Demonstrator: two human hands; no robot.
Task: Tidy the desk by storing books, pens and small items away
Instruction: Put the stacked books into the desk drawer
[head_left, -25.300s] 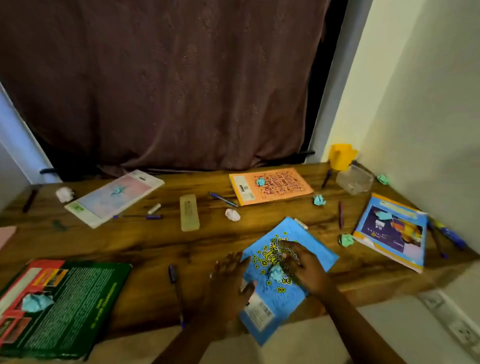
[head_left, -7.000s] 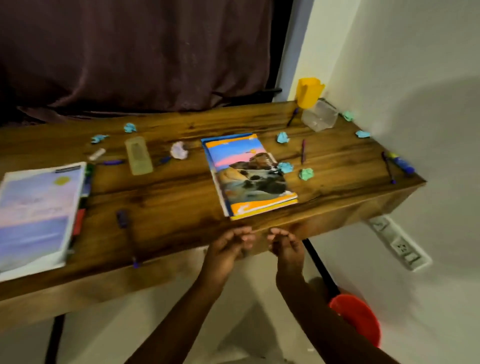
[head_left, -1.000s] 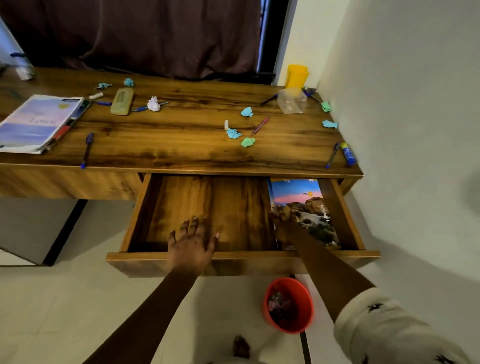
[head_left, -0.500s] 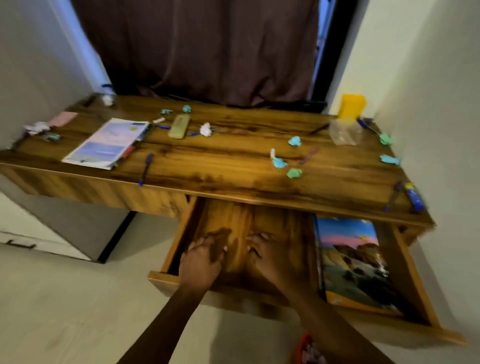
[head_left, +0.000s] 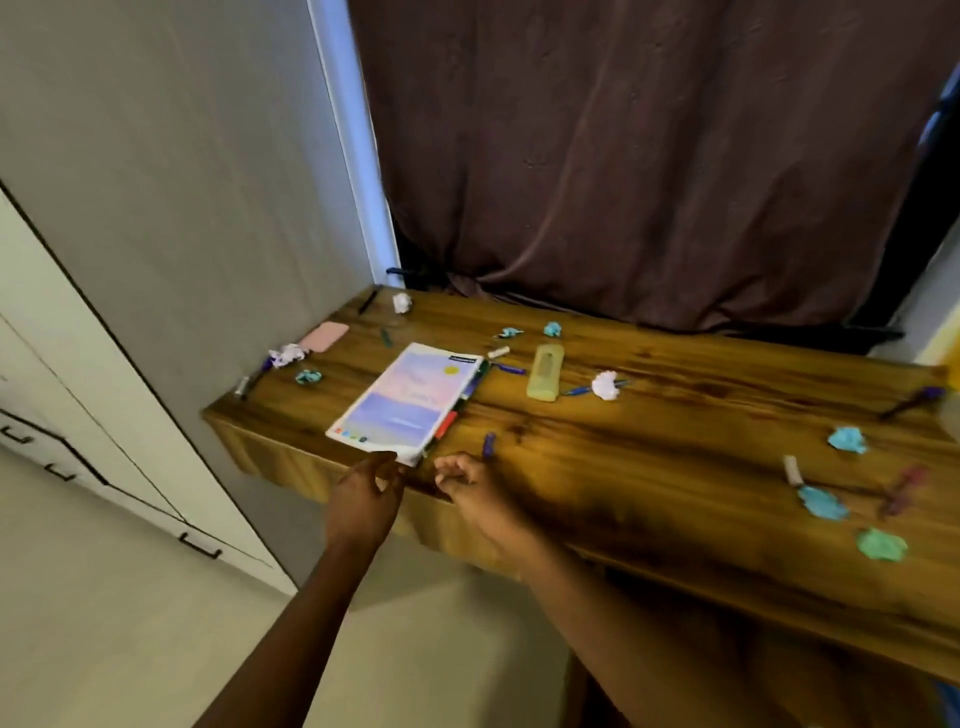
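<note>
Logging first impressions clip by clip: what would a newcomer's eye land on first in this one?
The left hand and right hand stretch toward a pastel-covered book lying on other books at the near edge of the wooden desk, with the left fingers at its corner. Crumpled paper balls, turquoise and green, dot the desk's right side. A dark brown curtain hangs behind.

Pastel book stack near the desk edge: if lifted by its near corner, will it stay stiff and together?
Likely several loose books: red and green edges show under the pastel book, so they may slide apart. The top cover looks thin, so a corner grip could bend it. Supporting it with left hand and right hand seems safer.
</note>
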